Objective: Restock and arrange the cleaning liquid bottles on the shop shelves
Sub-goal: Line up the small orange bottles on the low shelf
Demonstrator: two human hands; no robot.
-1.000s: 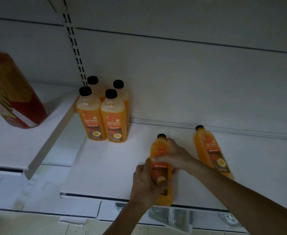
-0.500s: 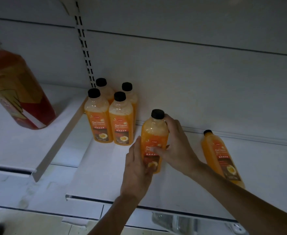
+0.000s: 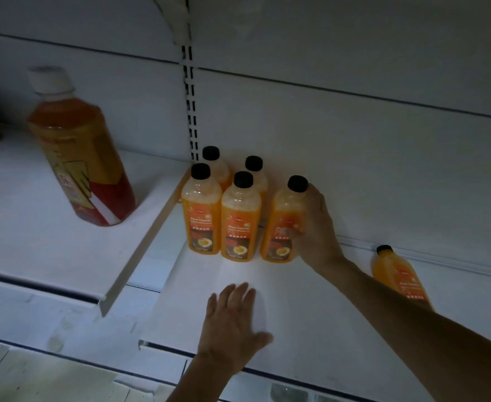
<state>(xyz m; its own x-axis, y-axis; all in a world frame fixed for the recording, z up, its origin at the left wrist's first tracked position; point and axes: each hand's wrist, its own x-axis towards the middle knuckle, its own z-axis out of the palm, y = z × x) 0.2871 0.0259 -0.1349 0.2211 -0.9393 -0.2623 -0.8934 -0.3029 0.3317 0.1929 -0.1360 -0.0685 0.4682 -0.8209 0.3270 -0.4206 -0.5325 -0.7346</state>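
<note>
Bottle (image 3: 400, 278) flat behind right forearm (image 3: 412, 323)

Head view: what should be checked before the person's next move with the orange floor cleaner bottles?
1. Black-capped orange floor cleaner bottle in right hand upright on white metal shelf: ok.
2. Aligned with front pair of standing orange bottles: ok.
3. Left hand clear of bottles: ok.
4. Orange bottle lying at right stood up: not ok.
5. Space behind the held bottle free: cannot tell.
</note>
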